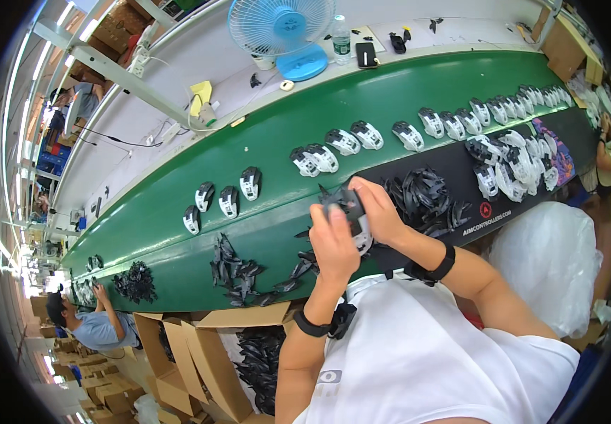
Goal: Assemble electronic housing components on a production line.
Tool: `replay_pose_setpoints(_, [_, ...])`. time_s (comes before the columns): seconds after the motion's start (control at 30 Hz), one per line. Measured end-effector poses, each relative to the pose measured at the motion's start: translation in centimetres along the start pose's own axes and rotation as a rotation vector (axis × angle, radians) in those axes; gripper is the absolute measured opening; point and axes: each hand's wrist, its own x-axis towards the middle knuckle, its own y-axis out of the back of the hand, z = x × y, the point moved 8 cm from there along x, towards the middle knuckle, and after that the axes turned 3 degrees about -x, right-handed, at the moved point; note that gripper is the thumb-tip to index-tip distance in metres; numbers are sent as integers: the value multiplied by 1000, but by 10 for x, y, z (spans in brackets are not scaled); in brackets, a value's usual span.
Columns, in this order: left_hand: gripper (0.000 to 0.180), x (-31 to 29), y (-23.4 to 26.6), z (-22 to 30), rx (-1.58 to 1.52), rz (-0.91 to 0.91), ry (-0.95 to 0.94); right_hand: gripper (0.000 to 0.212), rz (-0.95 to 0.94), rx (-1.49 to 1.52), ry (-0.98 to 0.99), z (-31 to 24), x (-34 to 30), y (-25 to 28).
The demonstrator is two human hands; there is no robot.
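Both my hands hold a black-and-white mouse shell point(365, 242) above the near edge of the green belt. My left hand point(334, 244) is closed on its left side, thumb across the top. The fingers of my right hand point(380, 212) grip its far end and right side. A dark pointed piece point(324, 193) sticks out near my left fingertips; whether it is fixed to the shell I cannot tell. Right of my hands, a heap of black plastic pieces point(422, 198) lies on a black mat point(454, 230). More black pieces point(231, 268) lie to the left.
Several mouse shells point(344, 143) line the green belt point(171, 191); others point(514, 166) are piled on the mat. Behind stand a blue fan point(282, 28) and a water bottle point(341, 41). Below are an open carton point(214, 367) and a plastic bag point(546, 268). A co-worker point(97, 325) works at far left.
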Motion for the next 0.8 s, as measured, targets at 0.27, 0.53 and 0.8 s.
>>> replay_pose_setpoints(0.27, [27,24,4,-26,-1001,294,87,28,196,369,-225,40,19,-6])
replay_pose_setpoints(0.53, [38,120,103,-141,-43,314,19,16,-81,-611,-91,117,41,23])
replay_pose_setpoints(0.8, [45,231,109,-258,267,295,147,28,-378,-1239,170,176,32,-82])
